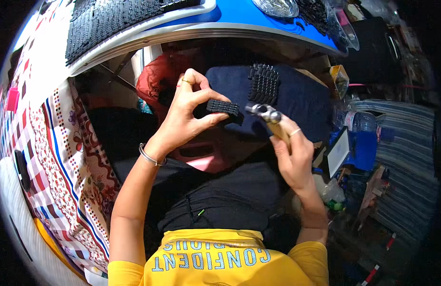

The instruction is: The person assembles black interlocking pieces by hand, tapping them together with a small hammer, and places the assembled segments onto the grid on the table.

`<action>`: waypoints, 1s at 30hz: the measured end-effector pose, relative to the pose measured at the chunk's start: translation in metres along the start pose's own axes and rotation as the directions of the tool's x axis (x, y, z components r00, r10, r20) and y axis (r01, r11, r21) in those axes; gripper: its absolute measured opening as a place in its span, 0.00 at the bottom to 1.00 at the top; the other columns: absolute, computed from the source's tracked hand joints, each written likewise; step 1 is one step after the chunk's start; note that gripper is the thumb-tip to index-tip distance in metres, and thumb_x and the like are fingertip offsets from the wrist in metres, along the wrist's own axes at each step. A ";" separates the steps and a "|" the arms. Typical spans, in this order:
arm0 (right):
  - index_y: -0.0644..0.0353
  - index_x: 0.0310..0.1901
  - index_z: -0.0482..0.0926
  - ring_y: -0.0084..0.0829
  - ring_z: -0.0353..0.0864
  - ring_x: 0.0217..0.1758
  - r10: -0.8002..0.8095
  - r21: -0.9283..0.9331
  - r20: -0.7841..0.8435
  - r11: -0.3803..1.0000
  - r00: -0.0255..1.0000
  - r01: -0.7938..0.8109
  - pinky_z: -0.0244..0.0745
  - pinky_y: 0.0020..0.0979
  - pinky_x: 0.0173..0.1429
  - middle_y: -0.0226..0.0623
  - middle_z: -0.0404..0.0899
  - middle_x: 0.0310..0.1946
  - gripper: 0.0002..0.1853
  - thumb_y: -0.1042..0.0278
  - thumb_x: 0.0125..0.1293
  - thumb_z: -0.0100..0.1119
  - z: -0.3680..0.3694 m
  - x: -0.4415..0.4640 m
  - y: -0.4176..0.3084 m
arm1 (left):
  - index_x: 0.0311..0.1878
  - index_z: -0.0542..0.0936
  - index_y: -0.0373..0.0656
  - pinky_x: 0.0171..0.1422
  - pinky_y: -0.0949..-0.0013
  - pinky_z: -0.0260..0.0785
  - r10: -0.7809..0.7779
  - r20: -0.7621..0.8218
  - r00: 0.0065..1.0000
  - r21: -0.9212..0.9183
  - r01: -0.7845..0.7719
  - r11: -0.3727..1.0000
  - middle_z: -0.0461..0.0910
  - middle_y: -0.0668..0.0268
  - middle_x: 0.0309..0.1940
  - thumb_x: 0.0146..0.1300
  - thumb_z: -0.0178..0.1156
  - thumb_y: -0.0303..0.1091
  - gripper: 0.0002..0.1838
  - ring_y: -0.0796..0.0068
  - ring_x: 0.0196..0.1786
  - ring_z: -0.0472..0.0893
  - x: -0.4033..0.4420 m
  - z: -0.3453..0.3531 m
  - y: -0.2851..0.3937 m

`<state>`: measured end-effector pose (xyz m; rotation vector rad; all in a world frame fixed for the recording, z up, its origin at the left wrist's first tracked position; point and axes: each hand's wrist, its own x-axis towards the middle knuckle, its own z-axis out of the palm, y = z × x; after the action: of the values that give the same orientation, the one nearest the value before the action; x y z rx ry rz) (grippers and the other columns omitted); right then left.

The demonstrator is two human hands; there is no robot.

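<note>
Between its thumb and fingers, my left hand [186,107] pinches a short black linked strip [222,107], held out over a dark blue cloth-covered surface [301,95]. My right hand [295,155] is closed around the tan handle of a small hammer [273,123]. The hammer's shiny metal head is just right of the strip, apart from it and slightly blurred. A larger black linked piece [264,83] lies on the dark blue surface beyond the hammer head. How the strip's links join is too small to tell.
A blue table [230,14] crosses the top, bearing a white tray [149,29] of black linked pieces. Red fabric [158,76] bunches at left beneath it. A pink object [208,159] sits near my lap. A bottle [361,124] and a white-screened device [338,151] stand at right.
</note>
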<state>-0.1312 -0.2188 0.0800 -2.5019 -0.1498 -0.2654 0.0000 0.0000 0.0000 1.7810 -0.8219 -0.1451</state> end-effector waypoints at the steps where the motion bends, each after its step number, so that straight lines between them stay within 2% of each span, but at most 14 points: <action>1: 0.69 0.55 0.75 0.36 0.87 0.39 0.010 0.001 -0.031 1.000 0.999 -0.010 0.81 0.29 0.38 0.52 0.80 0.58 0.14 0.74 0.71 0.57 -0.003 -0.001 0.001 | 0.47 0.86 0.44 0.61 0.65 0.59 -0.017 -0.006 1.000 -0.034 0.016 0.999 0.70 0.64 0.53 0.54 0.72 0.32 0.16 0.67 0.55 0.68 0.000 -0.002 0.001; 2: 0.69 0.55 0.75 0.36 0.87 0.39 0.007 0.005 -0.031 1.000 1.000 -0.007 0.81 0.29 0.38 0.52 0.80 0.58 0.14 0.74 0.71 0.57 -0.006 -0.004 0.004 | 0.47 0.86 0.43 0.59 0.67 0.60 -0.034 -0.012 0.999 -0.067 0.033 0.997 0.71 0.63 0.52 0.54 0.72 0.31 0.16 0.68 0.54 0.68 -0.001 -0.003 0.002; 4: 0.69 0.56 0.74 0.26 0.78 0.26 0.370 0.115 -0.018 0.924 0.929 -0.365 0.74 0.24 0.30 0.49 0.83 0.52 0.14 0.73 0.73 0.55 -0.014 -0.013 0.012 | 0.47 0.85 0.41 0.56 0.72 0.61 -0.075 -0.017 0.997 -0.130 0.072 0.989 0.73 0.62 0.49 0.54 0.71 0.29 0.15 0.71 0.51 0.70 -0.002 -0.006 0.005; 5: 0.69 0.56 0.74 0.26 0.78 0.26 0.368 0.119 -0.015 0.924 0.930 -0.364 0.74 0.24 0.30 0.49 0.83 0.52 0.14 0.73 0.73 0.55 -0.015 -0.014 0.018 | 0.48 0.85 0.40 0.54 0.72 0.64 -0.100 -0.077 0.992 -0.215 0.081 0.973 0.75 0.62 0.46 0.56 0.71 0.30 0.15 0.70 0.48 0.72 -0.003 -0.010 0.002; 6: 0.69 0.56 0.74 0.24 0.75 0.24 0.407 0.234 -0.036 0.891 0.913 -0.388 0.72 0.23 0.29 0.48 0.83 0.51 0.14 0.72 0.74 0.55 -0.014 -0.014 0.026 | 0.48 0.84 0.38 0.51 0.71 0.67 -0.126 -0.135 0.983 -0.300 0.080 0.951 0.77 0.61 0.43 0.57 0.70 0.30 0.16 0.70 0.44 0.74 -0.005 -0.016 -0.002; 7: 0.69 0.56 0.74 0.23 0.73 0.23 0.449 0.353 -0.050 0.844 0.892 -0.405 0.70 0.22 0.28 0.47 0.83 0.49 0.14 0.71 0.74 0.54 -0.012 -0.014 0.033 | 0.48 0.84 0.38 0.51 0.71 0.67 -0.129 -0.133 0.983 -0.292 0.086 0.953 0.77 0.61 0.43 0.57 0.70 0.30 0.16 0.70 0.44 0.74 -0.009 -0.022 -0.004; 8: 0.68 0.56 0.73 0.21 0.70 0.22 0.493 0.467 -0.058 0.782 0.868 -0.413 0.69 0.21 0.27 0.46 0.83 0.47 0.14 0.69 0.75 0.53 -0.010 -0.014 0.040 | 0.49 0.84 0.37 0.48 0.70 0.69 -0.322 -0.201 0.925 -0.317 0.250 0.915 0.78 0.61 0.41 0.59 0.70 0.31 0.15 0.69 0.41 0.75 -0.014 -0.028 -0.005; 9: 0.68 0.56 0.73 0.19 0.68 0.20 0.536 0.570 -0.060 0.711 0.842 -0.411 0.67 0.20 0.26 0.45 0.83 0.45 0.14 0.68 0.76 0.52 -0.010 -0.015 0.044 | 0.50 0.83 0.36 0.46 0.68 0.70 -0.499 -0.262 0.826 -0.357 0.397 0.845 0.80 0.60 0.39 0.60 0.69 0.32 0.15 0.68 0.37 0.76 -0.017 -0.033 -0.007; 15: 0.67 0.56 0.73 0.17 0.68 0.21 0.583 0.699 -0.054 0.601 0.811 -0.386 0.65 0.18 0.25 0.42 0.82 0.41 0.16 0.63 0.79 0.47 -0.009 -0.013 0.053 | 0.51 0.83 0.37 0.43 0.69 0.72 -0.421 -0.339 0.841 -0.132 0.400 0.907 0.82 0.59 0.38 0.64 0.67 0.33 0.15 0.68 0.33 0.77 -0.042 -0.049 -0.118; 19: 0.67 0.56 0.73 0.18 0.69 0.21 0.570 0.699 0.000 0.588 0.821 -0.408 0.65 0.18 0.25 0.42 0.82 0.40 0.17 0.61 0.79 0.47 -0.012 -0.016 0.056 | 0.51 0.84 0.37 0.43 0.71 0.71 -0.294 -0.359 0.886 0.357 0.422 0.834 0.83 0.60 0.36 0.64 0.66 0.32 0.14 0.70 0.31 0.77 -0.056 -0.047 -0.192; 20: 0.67 0.56 0.73 0.18 0.69 0.21 0.573 0.698 -0.007 0.590 0.820 -0.406 0.65 0.18 0.25 0.42 0.82 0.40 0.17 0.61 0.79 0.47 -0.013 -0.016 0.056 | 0.51 0.84 0.37 0.43 0.71 0.71 -0.290 -0.355 0.889 0.356 0.416 0.837 0.83 0.60 0.36 0.64 0.66 0.32 0.14 0.70 0.31 0.77 -0.052 -0.046 -0.187; 24: 0.67 0.56 0.73 0.18 0.69 0.21 0.571 0.708 0.024 0.570 0.821 -0.418 0.66 0.18 0.26 0.41 0.82 0.38 0.17 0.60 0.79 0.48 -0.013 -0.016 0.056 | 0.48 0.83 0.37 0.42 0.69 0.71 -0.377 -0.374 0.847 0.094 0.439 0.894 0.81 0.61 0.37 0.62 0.68 0.32 0.14 0.69 0.34 0.77 -0.030 -0.046 -0.106; 25: 0.67 0.56 0.73 0.18 0.69 0.21 0.575 0.707 0.021 0.569 0.818 -0.419 0.66 0.18 0.26 0.41 0.82 0.38 0.17 0.60 0.79 0.48 -0.013 -0.016 0.056 | 0.48 0.83 0.37 0.42 0.69 0.71 -0.376 -0.369 0.850 0.093 0.437 0.895 0.81 0.61 0.37 0.62 0.68 0.32 0.14 0.69 0.34 0.77 -0.023 -0.044 -0.085; 30: 0.66 0.56 0.73 0.18 0.70 0.21 0.585 0.714 0.021 0.559 0.811 -0.421 0.67 0.18 0.26 0.40 0.82 0.37 0.17 0.60 0.79 0.49 -0.012 -0.016 0.057 | 0.45 0.82 0.37 0.44 0.68 0.69 -0.050 -0.264 0.963 0.101 0.080 0.992 0.78 0.62 0.40 0.57 0.71 0.31 0.13 0.67 0.39 0.77 0.017 -0.020 0.018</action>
<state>-0.1392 -0.2729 0.0539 -1.6324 0.4947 -0.1879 0.0143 0.0035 0.0280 1.8837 -0.5909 0.0941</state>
